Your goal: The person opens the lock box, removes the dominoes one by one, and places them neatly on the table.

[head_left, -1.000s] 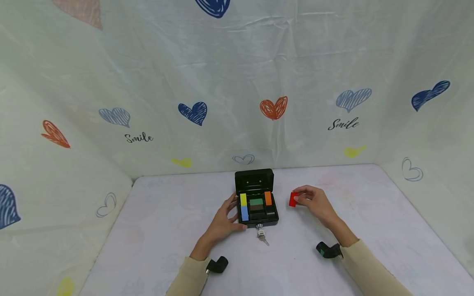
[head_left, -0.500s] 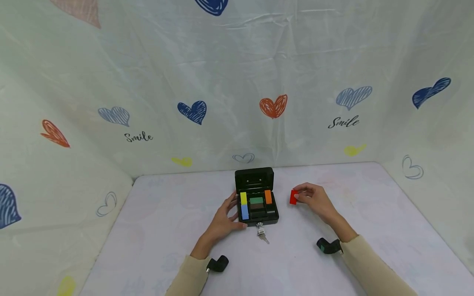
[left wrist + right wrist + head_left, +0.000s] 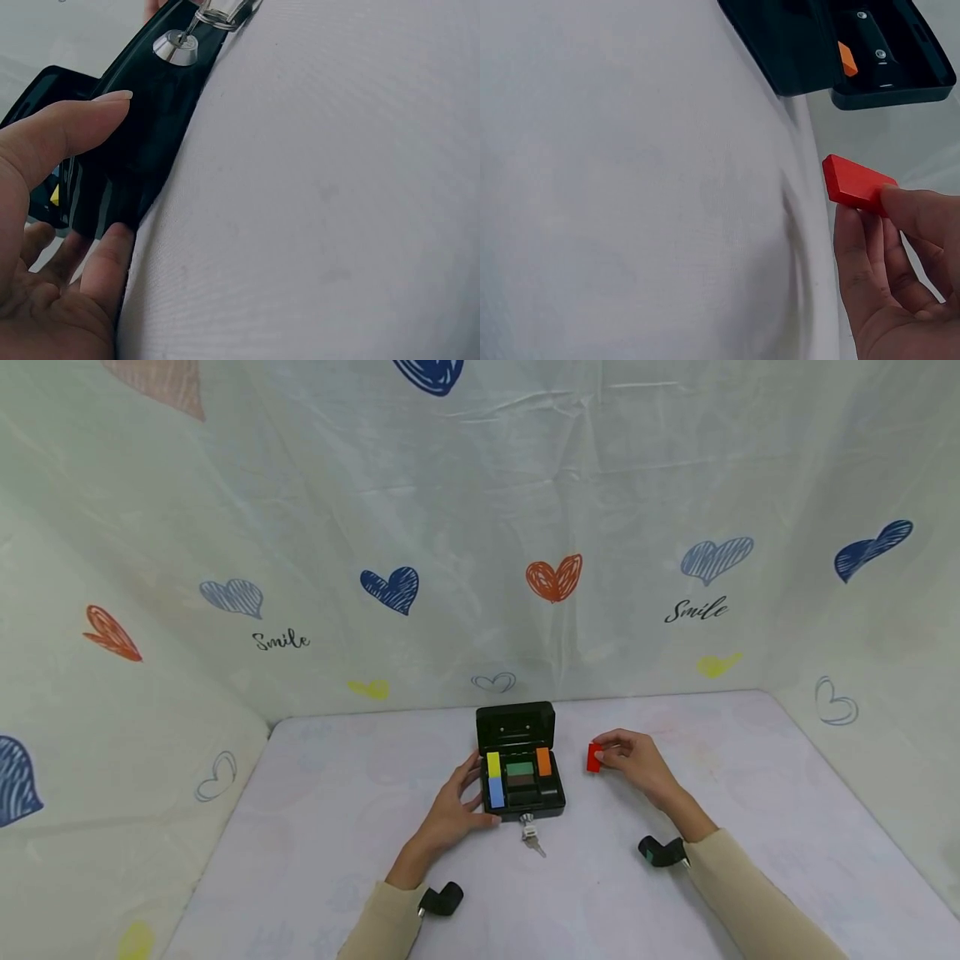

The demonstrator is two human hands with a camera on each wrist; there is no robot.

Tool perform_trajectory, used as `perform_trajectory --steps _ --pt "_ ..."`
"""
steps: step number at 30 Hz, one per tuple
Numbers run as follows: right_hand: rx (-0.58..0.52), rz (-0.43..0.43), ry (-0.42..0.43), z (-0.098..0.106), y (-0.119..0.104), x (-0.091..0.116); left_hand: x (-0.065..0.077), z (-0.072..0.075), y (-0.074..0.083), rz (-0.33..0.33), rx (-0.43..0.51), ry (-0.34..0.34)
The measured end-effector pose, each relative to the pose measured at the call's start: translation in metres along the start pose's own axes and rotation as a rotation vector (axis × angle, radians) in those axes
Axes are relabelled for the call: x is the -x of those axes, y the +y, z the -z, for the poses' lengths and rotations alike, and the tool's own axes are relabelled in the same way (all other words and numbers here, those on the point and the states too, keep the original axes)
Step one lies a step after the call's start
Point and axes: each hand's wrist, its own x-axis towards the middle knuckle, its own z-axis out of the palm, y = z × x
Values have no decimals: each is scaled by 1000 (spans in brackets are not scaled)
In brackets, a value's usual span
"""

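Note:
A small black cash box (image 3: pixel 556 797) stands with its lid raised at the back. Inside lie yellow (image 3: pixel 492 764), blue (image 3: pixel 497 792), green (image 3: pixel 519 769) and orange (image 3: pixel 543 762) blocks, and a brownish one (image 3: pixel 521 780). My left hand (image 3: pixel 447 814) grips the box's front left corner, thumb on the front and fingers along the left side, as the left wrist view shows. To the right of the box, my right hand (image 3: pixel 637 767) pinches a red block (image 3: pixel 859 184) between thumb and fingers, held apart from the box.
Keys (image 3: pixel 532 837) hang from the lock (image 3: pixel 177 48) at the box's front. A white cloth covers the table (image 3: pixel 330 860). Behind it and at both sides rise white sheets (image 3: pixel 465 527) printed with hearts.
My right hand has risen very slightly in the head view, with the red block still pinched. The left hand and the box have stayed in place.

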Motion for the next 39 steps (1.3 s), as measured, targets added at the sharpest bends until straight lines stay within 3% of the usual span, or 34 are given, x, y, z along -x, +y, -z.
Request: perform_trajectory --steps 23,39 --pt "79 -31 -10 4 10 -20 -1 -1 -4 6 1 5" --pt "153 33 -4 3 16 -29 0 0 -2 9 2 5"
